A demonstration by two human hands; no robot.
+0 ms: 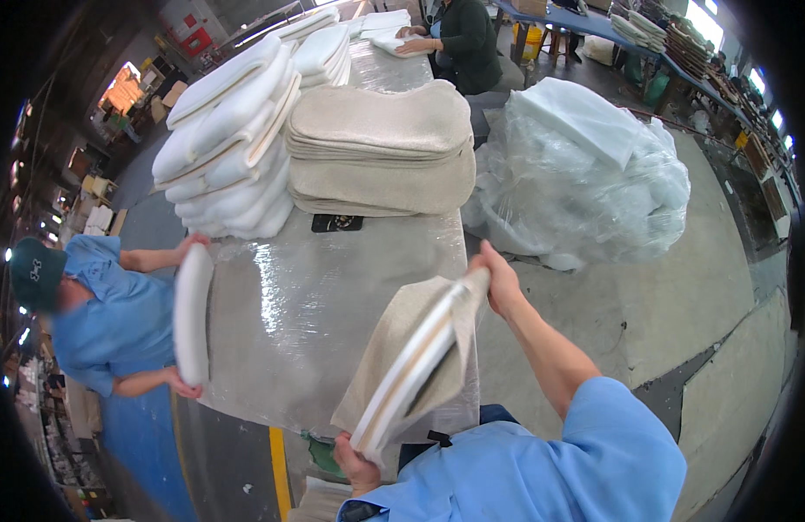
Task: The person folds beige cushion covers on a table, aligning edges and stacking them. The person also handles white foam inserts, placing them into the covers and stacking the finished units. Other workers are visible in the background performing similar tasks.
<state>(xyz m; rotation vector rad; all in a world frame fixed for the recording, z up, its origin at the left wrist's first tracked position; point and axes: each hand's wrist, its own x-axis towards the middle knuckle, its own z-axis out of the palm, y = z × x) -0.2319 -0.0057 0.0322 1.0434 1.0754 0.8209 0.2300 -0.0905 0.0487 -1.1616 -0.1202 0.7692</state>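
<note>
Between my hands is a white foam pad (411, 365) with a tan strip along its edge, partly inside a beige fabric cover (379, 339). My left hand (357, 465) is closed on the pad's near end. At the far end, my right hand (500, 280) grips the cover and pad together, fingers partly hidden by the fabric. The bundle is held tilted over the near right corner of a plastic-covered table (272, 348). Farther up the table lies a stack of beige covers (381, 148), rounded at the ends.
White folded padding (233, 139) is piled at the far left of the table. A plastic-wrapped white bundle (585, 174) stands to the right. On the left a co-worker (107, 304) holds a white pad (193, 313); another person (463, 43) handles white material at the far end.
</note>
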